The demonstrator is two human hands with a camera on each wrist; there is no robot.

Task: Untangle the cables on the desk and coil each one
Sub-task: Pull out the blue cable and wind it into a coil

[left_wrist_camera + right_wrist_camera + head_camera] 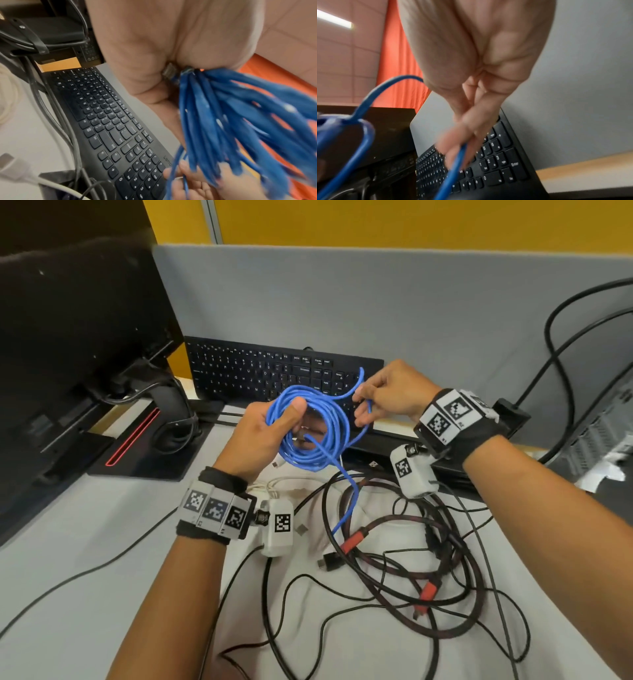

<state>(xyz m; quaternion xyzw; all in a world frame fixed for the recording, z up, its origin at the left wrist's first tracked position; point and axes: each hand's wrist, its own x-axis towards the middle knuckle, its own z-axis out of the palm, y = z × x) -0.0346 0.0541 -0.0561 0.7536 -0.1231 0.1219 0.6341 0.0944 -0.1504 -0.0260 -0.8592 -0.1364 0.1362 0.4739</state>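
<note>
A blue cable (315, 433) is wound in several loops above the desk; my left hand (270, 429) grips the coil with the thumb over its top. In the left wrist view the blue cable (223, 121) fans out from the palm beside a clear plug (169, 71). My right hand (380, 398) pinches a free strand of it to the right of the coil; in the right wrist view that blue cable (453, 169) runs between the fingertips (453, 139). A blue tail (349, 505) hangs down into a tangle of black and red-braided cables (411, 563).
A black keyboard (274, 371) leans behind the hands against a grey partition (376, 302). A monitor and its stand (85, 371) fill the left. A white cable (284, 484) lies under the coil. Black cords trail over the desk (85, 542). A computer case (606, 433) stands right.
</note>
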